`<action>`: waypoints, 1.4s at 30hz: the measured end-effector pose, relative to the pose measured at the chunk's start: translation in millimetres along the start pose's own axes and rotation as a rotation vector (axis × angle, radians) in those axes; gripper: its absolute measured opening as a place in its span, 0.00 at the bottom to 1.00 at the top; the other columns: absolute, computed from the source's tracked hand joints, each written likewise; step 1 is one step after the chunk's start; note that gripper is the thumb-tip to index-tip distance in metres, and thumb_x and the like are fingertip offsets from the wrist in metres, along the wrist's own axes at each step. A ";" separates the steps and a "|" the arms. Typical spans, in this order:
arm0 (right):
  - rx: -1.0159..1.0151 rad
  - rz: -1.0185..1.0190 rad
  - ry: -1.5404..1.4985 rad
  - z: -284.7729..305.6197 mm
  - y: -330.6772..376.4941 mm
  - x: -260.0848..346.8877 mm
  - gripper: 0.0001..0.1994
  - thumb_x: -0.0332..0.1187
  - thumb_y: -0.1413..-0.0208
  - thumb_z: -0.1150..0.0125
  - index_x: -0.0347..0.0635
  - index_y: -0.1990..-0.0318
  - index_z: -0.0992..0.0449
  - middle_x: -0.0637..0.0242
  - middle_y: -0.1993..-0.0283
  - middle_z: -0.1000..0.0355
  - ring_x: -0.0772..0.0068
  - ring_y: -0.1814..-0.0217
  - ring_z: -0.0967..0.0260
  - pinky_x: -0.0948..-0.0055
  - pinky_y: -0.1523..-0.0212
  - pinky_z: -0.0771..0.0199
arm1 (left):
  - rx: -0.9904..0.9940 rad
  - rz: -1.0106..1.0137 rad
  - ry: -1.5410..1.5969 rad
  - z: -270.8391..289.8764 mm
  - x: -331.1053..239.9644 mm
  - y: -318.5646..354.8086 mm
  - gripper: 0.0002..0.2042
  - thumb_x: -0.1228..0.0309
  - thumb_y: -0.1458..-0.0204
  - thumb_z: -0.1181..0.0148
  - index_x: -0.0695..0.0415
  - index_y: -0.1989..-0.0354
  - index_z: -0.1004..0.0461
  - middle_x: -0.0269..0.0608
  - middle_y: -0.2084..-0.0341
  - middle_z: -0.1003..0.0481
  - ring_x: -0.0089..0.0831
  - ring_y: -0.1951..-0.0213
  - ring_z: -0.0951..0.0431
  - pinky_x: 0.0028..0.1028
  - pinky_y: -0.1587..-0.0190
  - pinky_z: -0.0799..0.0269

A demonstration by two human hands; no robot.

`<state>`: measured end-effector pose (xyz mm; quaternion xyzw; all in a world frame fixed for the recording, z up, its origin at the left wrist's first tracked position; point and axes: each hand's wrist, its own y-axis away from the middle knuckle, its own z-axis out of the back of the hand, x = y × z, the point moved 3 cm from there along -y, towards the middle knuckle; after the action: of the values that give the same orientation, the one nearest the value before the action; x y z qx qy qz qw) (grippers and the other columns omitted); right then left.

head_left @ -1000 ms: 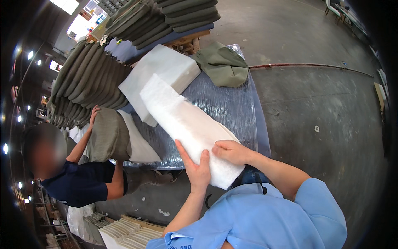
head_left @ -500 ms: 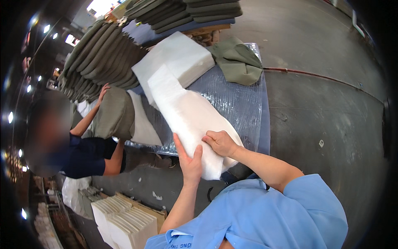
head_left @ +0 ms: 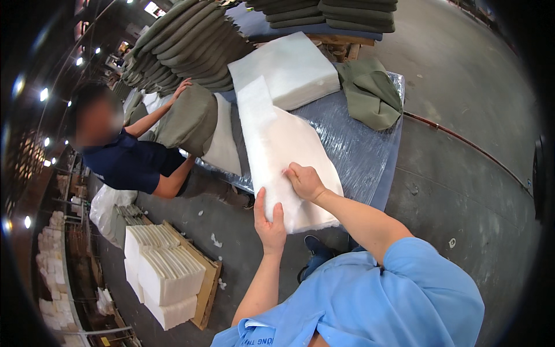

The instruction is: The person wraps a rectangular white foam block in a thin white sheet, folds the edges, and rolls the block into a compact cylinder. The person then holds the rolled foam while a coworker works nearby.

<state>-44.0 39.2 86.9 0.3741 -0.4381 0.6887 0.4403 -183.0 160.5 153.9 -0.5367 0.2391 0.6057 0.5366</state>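
A long piece of white wadding (head_left: 289,139) lies across the plastic-wrapped table, narrower at its far end and wider toward me. At its near left edge my left hand (head_left: 270,228) grips it, thumb on top and fingers along the side. My right hand (head_left: 305,182) is curled on its upper face, fingers pinched into the soft surface. Beyond it rests a thick stack of white wadding sheets (head_left: 295,66), partly under the narrow end. A crumpled olive-green fabric cover (head_left: 370,95) sits at the table's far right.
To the left, a co-worker (head_left: 136,153) handles an olive-green cushion (head_left: 188,118) with white wadding beside it. Piled olive cushions (head_left: 191,49) stand behind. White foam blocks (head_left: 165,272) are stacked on a pallet at lower left. A reddish hose (head_left: 462,139) crosses the floor.
The view has shifted, so the table and stacks appear farther right. My right hand stays pinched on the wadding, whose near end now lies flatter and wider.
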 end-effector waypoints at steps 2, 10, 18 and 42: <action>-0.063 -0.114 -0.118 -8.9 -6.4 1.5 0.17 0.44 0.29 0.43 0.39 0.67 0.26 0.50 0.74 0.26 0.47 0.73 0.29 0.55 0.68 0.29 | -0.049 0.000 -0.036 6.9 4.8 0.4 0.27 0.77 0.35 0.42 0.62 0.27 0.36 0.49 0.34 0.30 0.34 0.37 0.29 0.33 0.33 0.33; -0.020 -0.231 -0.262 2.4 18.1 18.2 0.26 0.55 0.30 0.46 0.36 0.65 0.26 0.51 0.71 0.25 0.49 0.67 0.27 0.54 0.60 0.28 | -0.235 0.021 -0.116 1.9 0.0 -1.6 0.24 0.74 0.35 0.39 0.63 0.31 0.31 0.48 0.40 0.25 0.33 0.43 0.24 0.31 0.39 0.28; 0.167 -0.113 -0.210 -2.9 70.8 42.6 0.25 0.55 0.36 0.36 0.38 0.54 0.28 0.47 0.70 0.24 0.43 0.65 0.24 0.54 0.60 0.25 | -0.311 0.021 -0.214 1.2 5.6 -0.2 0.25 0.67 0.36 0.34 0.62 0.33 0.29 0.54 0.41 0.24 0.43 0.41 0.22 0.37 0.38 0.28; 0.328 0.004 -0.040 -11.6 22.8 6.3 0.13 0.37 0.35 0.38 0.46 0.46 0.27 0.51 0.59 0.18 0.44 0.56 0.19 0.53 0.52 0.21 | -0.139 -0.087 -0.304 17.9 10.8 2.4 0.30 0.73 0.39 0.37 0.54 0.26 0.33 0.53 0.44 0.26 0.45 0.44 0.23 0.37 0.39 0.28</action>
<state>-68.9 46.6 82.4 0.4537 -0.3291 0.7443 0.3632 -190.6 179.5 148.9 -0.4845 0.0892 0.6712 0.5539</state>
